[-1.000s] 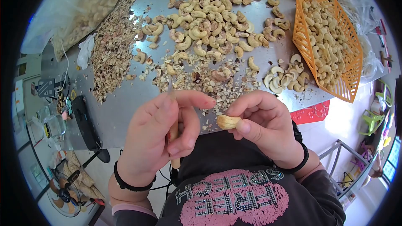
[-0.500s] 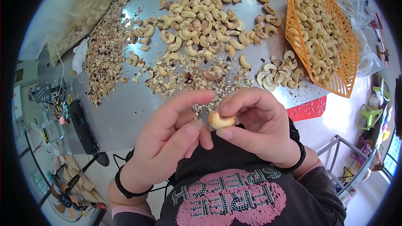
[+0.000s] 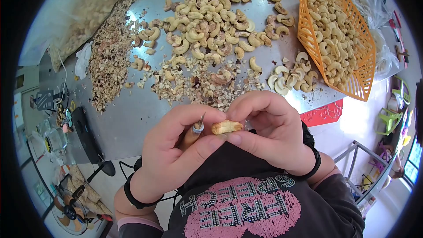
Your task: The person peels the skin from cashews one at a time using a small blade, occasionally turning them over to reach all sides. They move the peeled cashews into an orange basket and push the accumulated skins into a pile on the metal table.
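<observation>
My left hand [image 3: 178, 136] is closed around a small wooden-handled knife [image 3: 194, 133], whose metal collar and short pointed blade stick up between thumb and forefinger. A single cashew [image 3: 227, 127] lies sideways just above the thumb tips. My right hand [image 3: 269, 132] pinches this cashew by its right end, and the left thumb and forefinger tips meet it on the other side. Directly beyond the hands, nut crumbs and peeled scraps [image 3: 176, 83] are spread on the metal table [image 3: 119, 136].
Behind the scraps sits a heap of cashews [image 3: 202, 22]. An orange basket [image 3: 308, 42] full of pale cashews stands at right, beside a small pile of split halves [image 3: 282, 81]. A long crumb pile [image 3: 110, 57] and a plastic bag of nuts [image 3: 83, 17] are at left.
The cashew has turned from a curved side view to lying edge-on. My left hand has moved in to touch it, and the knife has swung into clearer view.
</observation>
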A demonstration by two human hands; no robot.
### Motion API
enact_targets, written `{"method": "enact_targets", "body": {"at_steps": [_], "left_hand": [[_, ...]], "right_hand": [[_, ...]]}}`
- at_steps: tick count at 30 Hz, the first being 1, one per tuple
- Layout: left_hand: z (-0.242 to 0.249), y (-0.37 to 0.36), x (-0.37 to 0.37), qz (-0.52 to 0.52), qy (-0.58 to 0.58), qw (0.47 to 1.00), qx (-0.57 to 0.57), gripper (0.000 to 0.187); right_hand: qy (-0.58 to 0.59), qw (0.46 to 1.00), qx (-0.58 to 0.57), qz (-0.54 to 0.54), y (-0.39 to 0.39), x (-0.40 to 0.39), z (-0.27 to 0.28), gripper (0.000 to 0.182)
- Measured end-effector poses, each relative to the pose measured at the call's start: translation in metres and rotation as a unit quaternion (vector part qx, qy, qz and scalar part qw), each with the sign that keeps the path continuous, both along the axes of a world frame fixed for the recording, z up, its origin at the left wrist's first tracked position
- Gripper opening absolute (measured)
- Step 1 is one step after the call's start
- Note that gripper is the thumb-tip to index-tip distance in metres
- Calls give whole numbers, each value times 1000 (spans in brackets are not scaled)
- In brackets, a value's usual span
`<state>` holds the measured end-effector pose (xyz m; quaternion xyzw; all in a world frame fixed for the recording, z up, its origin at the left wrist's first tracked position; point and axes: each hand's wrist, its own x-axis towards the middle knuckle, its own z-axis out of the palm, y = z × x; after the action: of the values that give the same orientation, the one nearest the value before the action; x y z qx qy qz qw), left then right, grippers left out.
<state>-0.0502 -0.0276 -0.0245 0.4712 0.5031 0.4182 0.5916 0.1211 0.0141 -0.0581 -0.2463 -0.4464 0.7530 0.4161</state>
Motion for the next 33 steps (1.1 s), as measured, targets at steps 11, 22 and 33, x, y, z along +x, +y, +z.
{"method": "enact_targets", "body": {"at_steps": [11,22,33], "left_hand": [[7,-2,-5,87,-36,994,-46,26],[0,16,-34,184,183,965,29,21],[2,58,-77,118,354,927,38,19]], "right_hand": [[-109,943,112,-294,35,48,26,20],[-188,883,182,-389,35,75,28,18],[-148,970,55,-185,16,47,29,16]]}}
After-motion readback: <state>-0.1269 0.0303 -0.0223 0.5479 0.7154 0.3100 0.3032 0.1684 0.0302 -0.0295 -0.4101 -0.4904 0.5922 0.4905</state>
